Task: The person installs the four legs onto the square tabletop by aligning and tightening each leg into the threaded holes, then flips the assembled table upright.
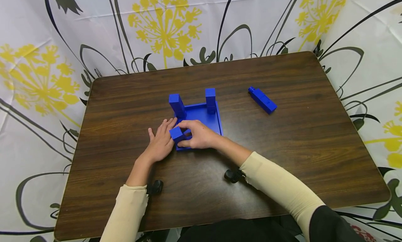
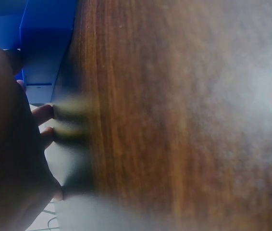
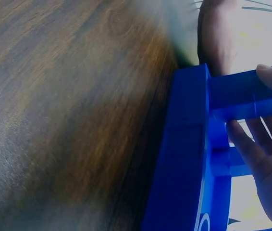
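Right hand [image 1: 201, 134] grips a blue post [image 1: 177, 133] between thumb and fingers; post stands upright at the near-left corner of a blue tray [image 1: 201, 112]. Left hand [image 1: 161, 142] lies with fingers extended and spread, just beside the tray's left edge, holding nothing; cannot tell if its fingertips touch the tray. Tray sits on the brown wood-look counter [image 1: 298, 137], roughly mid-width. Far-left post [image 1: 177, 105] and far-right post [image 1: 210, 100] both upright at the tray's back corners. Loose post [image 1: 263, 100] lies on its side on the counter, right of the tray and well apart from it, peg end pointing back-left. Person wears cream sleeves [image 1: 279, 186], a small black device at each wrist. Flower-print cloth [image 1: 166, 22] behind the counter, yellow and grey on white.
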### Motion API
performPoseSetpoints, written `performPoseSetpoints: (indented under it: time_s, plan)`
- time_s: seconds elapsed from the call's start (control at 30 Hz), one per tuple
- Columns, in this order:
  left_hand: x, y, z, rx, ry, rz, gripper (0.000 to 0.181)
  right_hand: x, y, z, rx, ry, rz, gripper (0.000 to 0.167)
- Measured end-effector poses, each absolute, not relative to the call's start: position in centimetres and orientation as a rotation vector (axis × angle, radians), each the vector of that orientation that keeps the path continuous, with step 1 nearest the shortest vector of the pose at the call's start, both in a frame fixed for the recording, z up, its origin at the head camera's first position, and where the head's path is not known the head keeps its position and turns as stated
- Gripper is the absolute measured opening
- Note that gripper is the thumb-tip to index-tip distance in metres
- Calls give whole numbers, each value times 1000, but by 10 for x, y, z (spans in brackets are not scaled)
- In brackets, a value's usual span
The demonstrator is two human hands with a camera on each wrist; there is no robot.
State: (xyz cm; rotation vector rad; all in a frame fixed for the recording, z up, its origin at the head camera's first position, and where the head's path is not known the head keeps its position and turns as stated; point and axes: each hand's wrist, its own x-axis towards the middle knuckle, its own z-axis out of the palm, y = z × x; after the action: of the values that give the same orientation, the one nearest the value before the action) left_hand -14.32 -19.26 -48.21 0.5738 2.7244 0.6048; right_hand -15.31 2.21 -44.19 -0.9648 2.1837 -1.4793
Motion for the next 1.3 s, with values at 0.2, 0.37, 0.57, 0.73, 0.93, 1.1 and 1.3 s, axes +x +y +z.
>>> performPoseSetpoints:
  time_s: [0.2, 0.37, 0.57, 0.73, 0.93, 1.1, 1.3]
  plan:
    - [-143, -193, -482, 578, 2714, 617, 59, -149, 21, -443, -969, 2276, -1470, 39]
    - [-143, -193, -482, 573, 2719, 614, 62, -150, 21, -445, -1014, 2323, -1422, 45]
    - [-143, -194, -483, 574, 2722, 608, 62, -151, 22, -444, -1038, 2317, -1383, 62]
    - [-143, -194, -482, 576, 2716, 616, 62, -152, 22, -444, -1000, 2192, -1468, 61]
    - [-143, -194, -481, 581, 2720, 606, 65, -151, 20, -445, -998, 2240, -1426, 54]
    - [-143, -193, -481, 577, 2724, 601, 61, -149, 19, -445, -997, 2304, -1383, 53]
    - [-143, -193, -482, 578, 2723, 615, 62, -149, 21, -444, -1015, 2282, -1361, 60]
